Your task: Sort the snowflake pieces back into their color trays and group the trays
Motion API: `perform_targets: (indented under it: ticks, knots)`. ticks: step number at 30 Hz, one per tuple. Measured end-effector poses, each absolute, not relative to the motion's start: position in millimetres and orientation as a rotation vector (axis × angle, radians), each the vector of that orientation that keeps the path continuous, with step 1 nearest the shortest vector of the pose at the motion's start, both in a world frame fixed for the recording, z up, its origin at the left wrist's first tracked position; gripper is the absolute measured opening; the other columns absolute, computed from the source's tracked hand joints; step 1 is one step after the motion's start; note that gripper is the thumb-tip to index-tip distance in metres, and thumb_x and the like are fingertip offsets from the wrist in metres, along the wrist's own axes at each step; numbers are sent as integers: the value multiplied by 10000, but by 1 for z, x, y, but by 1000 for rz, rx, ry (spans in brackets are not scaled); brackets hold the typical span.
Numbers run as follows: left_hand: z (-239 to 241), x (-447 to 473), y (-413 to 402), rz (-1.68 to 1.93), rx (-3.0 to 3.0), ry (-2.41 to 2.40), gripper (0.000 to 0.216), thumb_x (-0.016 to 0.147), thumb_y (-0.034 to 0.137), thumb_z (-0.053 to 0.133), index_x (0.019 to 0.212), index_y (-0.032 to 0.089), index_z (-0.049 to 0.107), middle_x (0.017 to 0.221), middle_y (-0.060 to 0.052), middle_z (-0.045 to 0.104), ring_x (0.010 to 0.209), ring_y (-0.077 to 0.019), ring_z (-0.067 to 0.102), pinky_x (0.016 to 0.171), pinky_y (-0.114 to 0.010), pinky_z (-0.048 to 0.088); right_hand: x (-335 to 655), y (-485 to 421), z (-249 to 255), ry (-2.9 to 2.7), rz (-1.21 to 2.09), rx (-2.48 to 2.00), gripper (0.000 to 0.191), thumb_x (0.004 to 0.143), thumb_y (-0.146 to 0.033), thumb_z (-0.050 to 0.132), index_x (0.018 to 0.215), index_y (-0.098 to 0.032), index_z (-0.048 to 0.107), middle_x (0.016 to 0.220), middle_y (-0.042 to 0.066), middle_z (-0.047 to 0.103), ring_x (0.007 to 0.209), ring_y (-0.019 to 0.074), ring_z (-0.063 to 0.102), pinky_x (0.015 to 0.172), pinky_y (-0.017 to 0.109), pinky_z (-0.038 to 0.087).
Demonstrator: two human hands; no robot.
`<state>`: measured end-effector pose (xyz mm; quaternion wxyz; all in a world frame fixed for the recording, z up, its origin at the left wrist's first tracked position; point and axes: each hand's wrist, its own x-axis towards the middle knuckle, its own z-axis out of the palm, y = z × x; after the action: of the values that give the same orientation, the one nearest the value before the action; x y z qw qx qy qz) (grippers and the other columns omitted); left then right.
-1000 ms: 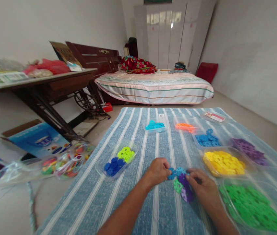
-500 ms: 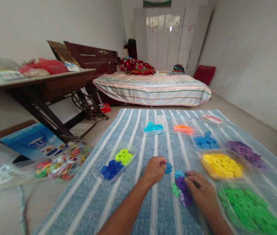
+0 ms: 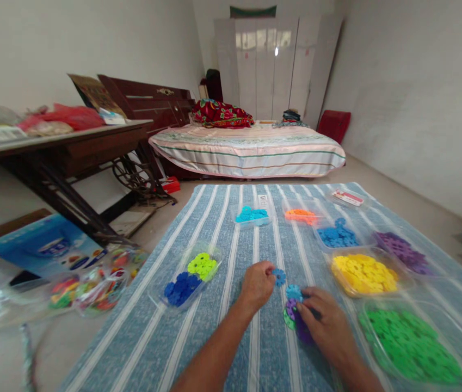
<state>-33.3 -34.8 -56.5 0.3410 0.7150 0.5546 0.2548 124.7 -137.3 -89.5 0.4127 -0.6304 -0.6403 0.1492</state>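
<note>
My left hand (image 3: 257, 285) pinches a small blue snowflake-shaped disc (image 3: 278, 276) just above the striped blue cloth (image 3: 214, 326). My right hand (image 3: 324, 325) is closed on a cluster of joined discs (image 3: 294, 310), purple, green and light blue, resting on the cloth. The blue disc is a short gap away from the cluster's light blue piece. Both forearms reach in from the bottom edge.
Clear trays of discs stand around: green (image 3: 412, 343), yellow (image 3: 362, 272), purple (image 3: 402, 250), blue (image 3: 337, 235), orange (image 3: 301, 215), cyan (image 3: 251, 214), and a dark blue and lime tray (image 3: 190, 272). Bags of mixed pieces (image 3: 87, 283) lie left. A table (image 3: 51, 147) and bed (image 3: 247, 147) stand beyond.
My left hand has pulled the blue disc off the cluster and holds it slightly apart. The right hand stays on the cluster. The view has shifted a little.
</note>
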Motion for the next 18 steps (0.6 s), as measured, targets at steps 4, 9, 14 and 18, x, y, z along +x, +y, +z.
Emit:
perform_targets:
  ticks: [4, 9, 14, 18]
  knots:
    - [-59, -34, -39, 720, 1832, 1432, 173, 681, 115, 520, 771, 176, 656, 718, 6, 635, 689, -134, 570, 659, -229, 428, 116, -140, -87, -1676, 398, -1475, 205, 844, -350, 543, 732, -242, 676, 998, 57, 655, 987, 214, 578, 895, 388, 447]
    - [-60, -34, -44, 760, 1821, 1463, 194, 685, 152, 551, 849, 181, 650, 813, -1, 640, 680, -126, 561, 672, -237, 437, 115, -140, -89, -1663, 330, -1461, 174, 843, -341, 550, 773, -243, 675, 982, 55, 656, 986, 216, 578, 897, 401, 450]
    - [-64, -33, -46, 756, 1906, 1468, 265, 659, 121, 556, 898, 192, 644, 851, 2, 612, 660, -113, 532, 669, -237, 427, 119, -136, -96, -1595, 183, -1548, 195, 845, -371, 540, 778, -225, 651, 955, 65, 657, 947, 233, 589, 876, 427, 460]
    - [-69, -34, -47, 803, 1883, 1411, 270, 658, 117, 558, 902, 193, 648, 750, 21, 584, 652, -115, 513, 649, -226, 416, 120, -134, -103, -1593, 107, -1576, 201, 849, -376, 516, 835, -217, 640, 959, 69, 658, 945, 242, 590, 863, 444, 465]
